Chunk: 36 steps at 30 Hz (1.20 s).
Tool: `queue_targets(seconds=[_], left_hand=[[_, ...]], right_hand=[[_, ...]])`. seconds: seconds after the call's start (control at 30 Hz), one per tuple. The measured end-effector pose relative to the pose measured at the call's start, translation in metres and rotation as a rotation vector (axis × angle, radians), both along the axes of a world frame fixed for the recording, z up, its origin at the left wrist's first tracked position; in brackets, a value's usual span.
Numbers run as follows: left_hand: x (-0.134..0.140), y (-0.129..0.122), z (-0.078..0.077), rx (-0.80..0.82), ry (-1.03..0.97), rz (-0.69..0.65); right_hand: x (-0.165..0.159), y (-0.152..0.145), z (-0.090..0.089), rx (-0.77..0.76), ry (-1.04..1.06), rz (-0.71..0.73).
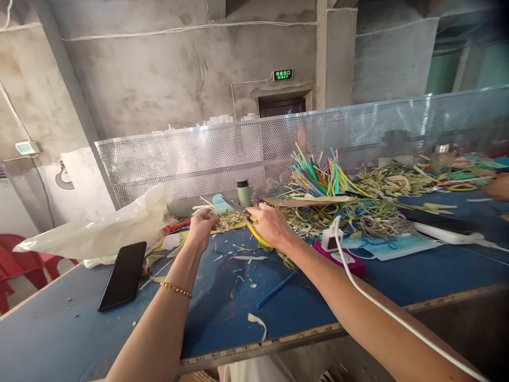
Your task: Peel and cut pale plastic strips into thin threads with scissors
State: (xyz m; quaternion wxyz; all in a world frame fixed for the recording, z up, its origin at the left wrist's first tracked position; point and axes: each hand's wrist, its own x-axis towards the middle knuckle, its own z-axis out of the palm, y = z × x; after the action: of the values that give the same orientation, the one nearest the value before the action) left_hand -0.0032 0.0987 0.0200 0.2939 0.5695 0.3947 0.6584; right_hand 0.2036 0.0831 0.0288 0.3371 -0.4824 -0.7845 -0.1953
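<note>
My right hand (270, 225) is closed around yellow-handled scissors (257, 234), whose blades point up and to the left. To the left of the blades, my left hand (203, 225) has its fingers pinched together. Thin pale strands show just above those fingers, but what the fingers hold is too small to make out. Behind both hands lies a spread of pale and green cut strips (230, 219). A green bottle with a black lid (244, 194) stands upright just beyond the scissors.
On the blue table (214, 329) lie a black phone (122, 276), a plastic bag (103, 225), a blue straw-like tube (277, 289) and a magenta power strip (342, 260) with a white cable. Colourful stems (322, 172) stand before a perforated metal screen (191, 164). Another person's hand (497, 187) is far right.
</note>
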Motion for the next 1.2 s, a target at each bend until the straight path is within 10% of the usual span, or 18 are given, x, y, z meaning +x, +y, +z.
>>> queue_targets(seconds=[0.17, 0.27, 0.43, 0.57, 0.77, 0.97, 1.2], left_hand=[[0.002, -0.004, 0.003, 0.164, 0.27, 0.35], [0.007, -0.007, 0.004, 0.028, 0.057, 0.043], [0.015, -0.02, 0.004, -0.333, -0.122, -0.669], [0.013, -0.029, 0.008, -0.29, -0.077, -0.825], [0.0, -0.032, 0.021, -0.059, -0.318, -0.726], [0.003, -0.032, 0.022, -0.082, -0.435, -0.706], [0.0, -0.029, 0.02, -0.098, -0.478, -0.739]], right_hand=[[0.009, 0.019, 0.002, -0.148, 0.337, 0.053], [0.013, 0.025, 0.002, -0.286, 0.471, 0.11], [0.009, 0.015, 0.002, -0.978, 0.747, 0.514], [0.003, 0.008, 0.002, -1.248, 0.762, 0.615], [0.002, 0.013, -0.008, -0.999, 0.62, 0.459], [-0.031, -0.013, -0.023, -0.571, -0.11, 0.328], [-0.051, -0.037, -0.026, -0.551, -0.265, 0.194]])
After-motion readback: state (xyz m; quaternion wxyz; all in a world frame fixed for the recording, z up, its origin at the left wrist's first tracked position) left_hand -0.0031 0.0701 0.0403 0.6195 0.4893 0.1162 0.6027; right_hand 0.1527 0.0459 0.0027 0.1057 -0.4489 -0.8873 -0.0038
